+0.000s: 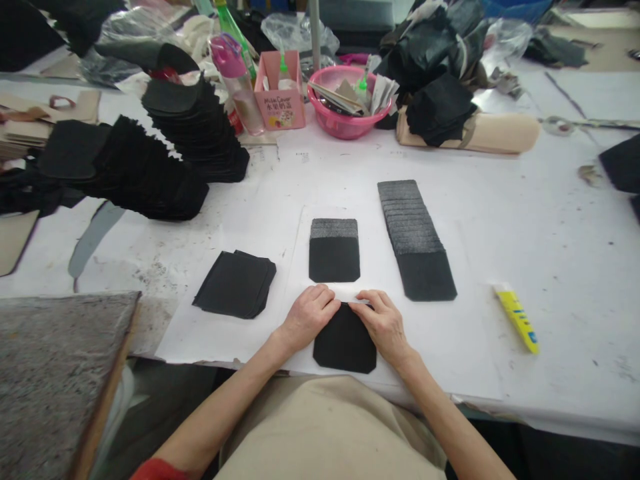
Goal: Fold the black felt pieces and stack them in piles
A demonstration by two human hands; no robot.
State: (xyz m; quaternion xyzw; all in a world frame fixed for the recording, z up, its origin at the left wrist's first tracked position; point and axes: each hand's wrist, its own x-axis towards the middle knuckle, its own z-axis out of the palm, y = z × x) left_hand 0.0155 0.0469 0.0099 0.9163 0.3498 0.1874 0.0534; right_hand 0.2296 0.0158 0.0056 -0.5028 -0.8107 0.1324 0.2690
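Observation:
At the table's front edge lies a black leather piece (345,343) with cut corners. My left hand (311,315) pinches its far edge from the left, fingers pressed together. From the right, my right hand (381,323) pinches the same edge, its fingertips close to those of the left. Just beyond my hands is a short overlapping row of black pieces (335,260) with grey strips showing at the far end. A longer fanned row (427,273) lies to the right. Left of my hands sits a small pile of black pieces (233,283).
A yellow tube (517,320) lies at right. Tall stacks of black pieces (135,167) stand at left, near a grey blade-like strip (95,237). At the back are a pink box (280,100), a pink basin (345,123) and a beige roll (505,133). A rough board (60,373) fills the lower left.

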